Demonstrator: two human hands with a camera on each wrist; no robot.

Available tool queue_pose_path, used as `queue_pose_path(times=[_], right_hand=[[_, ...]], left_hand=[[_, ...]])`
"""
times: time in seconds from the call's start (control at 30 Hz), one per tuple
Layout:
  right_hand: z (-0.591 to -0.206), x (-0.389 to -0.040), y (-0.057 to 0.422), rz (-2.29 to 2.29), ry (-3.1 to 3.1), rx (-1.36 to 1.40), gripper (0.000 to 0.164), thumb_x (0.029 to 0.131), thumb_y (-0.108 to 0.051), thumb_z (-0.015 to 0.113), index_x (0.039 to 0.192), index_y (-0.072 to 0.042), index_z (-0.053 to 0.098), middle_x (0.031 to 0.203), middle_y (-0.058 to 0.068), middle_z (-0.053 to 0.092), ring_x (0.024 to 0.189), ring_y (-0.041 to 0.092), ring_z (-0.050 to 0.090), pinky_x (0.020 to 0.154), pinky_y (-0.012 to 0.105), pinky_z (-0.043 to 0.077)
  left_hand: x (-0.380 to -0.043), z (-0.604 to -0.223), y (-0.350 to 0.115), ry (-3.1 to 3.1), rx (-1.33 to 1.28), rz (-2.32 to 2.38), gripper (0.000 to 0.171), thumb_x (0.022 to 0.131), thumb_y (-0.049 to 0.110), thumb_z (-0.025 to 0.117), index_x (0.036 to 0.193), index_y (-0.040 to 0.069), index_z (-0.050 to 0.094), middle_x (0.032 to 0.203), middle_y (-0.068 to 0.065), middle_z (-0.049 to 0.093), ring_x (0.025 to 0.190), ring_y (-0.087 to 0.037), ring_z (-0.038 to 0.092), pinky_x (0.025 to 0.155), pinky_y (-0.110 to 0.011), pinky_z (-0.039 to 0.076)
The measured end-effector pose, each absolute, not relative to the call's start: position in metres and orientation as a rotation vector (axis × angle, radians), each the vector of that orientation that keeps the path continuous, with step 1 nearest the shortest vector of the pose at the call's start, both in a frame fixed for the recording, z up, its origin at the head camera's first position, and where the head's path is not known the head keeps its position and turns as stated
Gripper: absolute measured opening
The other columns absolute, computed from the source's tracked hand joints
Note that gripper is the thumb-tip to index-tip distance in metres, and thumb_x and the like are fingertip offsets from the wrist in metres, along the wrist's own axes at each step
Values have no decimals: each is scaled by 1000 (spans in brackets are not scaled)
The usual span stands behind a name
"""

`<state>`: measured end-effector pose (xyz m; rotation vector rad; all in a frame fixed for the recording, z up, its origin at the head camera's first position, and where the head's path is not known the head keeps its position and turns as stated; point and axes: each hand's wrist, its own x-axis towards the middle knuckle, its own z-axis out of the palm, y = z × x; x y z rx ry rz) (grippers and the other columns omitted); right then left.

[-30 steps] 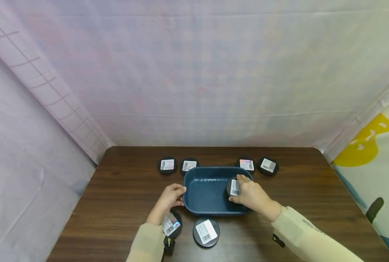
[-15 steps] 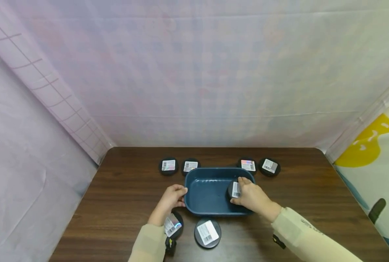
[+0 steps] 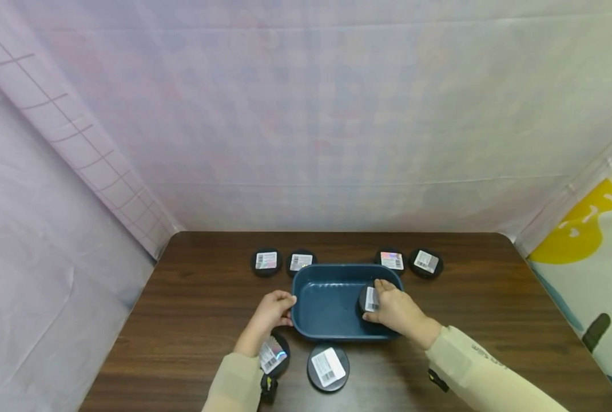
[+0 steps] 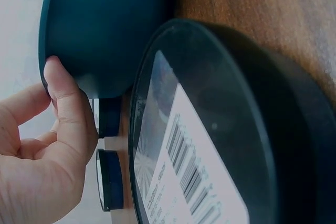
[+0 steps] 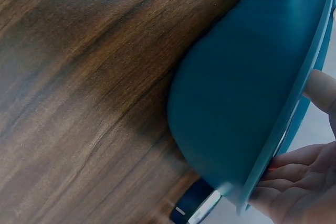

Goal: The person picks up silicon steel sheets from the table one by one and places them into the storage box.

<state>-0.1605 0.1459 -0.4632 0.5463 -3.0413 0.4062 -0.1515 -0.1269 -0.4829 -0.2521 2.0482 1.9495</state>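
A dark blue-green rectangular basin (image 3: 326, 315) stands on the table. My left hand (image 3: 267, 315) pinches its left rim between thumb and fingers, as the left wrist view also shows at the rim of the basin (image 4: 100, 30). Inside the basin's right end, my right hand (image 3: 400, 310) grips a flat round black container (image 3: 370, 299) with a white barcode label, thumb at the near side and fingers at the far side. The right wrist view shows the right hand (image 5: 302, 182) reaching over the rim; the basin wall hides the held container there.
Beyond the basin lie more round black containers: two at left (image 3: 266, 262), two at right (image 3: 426, 263). On the near side, one container (image 3: 328, 368) lies before the basin, another container (image 3: 275, 356) partly under my left forearm. The brown table (image 3: 182, 320) meets fabric walls at its back.
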Motion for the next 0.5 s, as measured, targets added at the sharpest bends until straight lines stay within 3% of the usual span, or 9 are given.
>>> queue_pose_path(times=[0.5], right_hand=[[-468, -162, 147, 405, -3049, 553, 88, 58, -44, 74, 115, 16, 44, 112, 31, 49, 105, 37, 47, 83, 43, 43]], left_hand=[[-150, -478, -128, 2042, -228, 1944, 25, 86, 11, 49, 99, -11, 47, 66, -7, 44, 56, -14, 43, 48, -25, 47]])
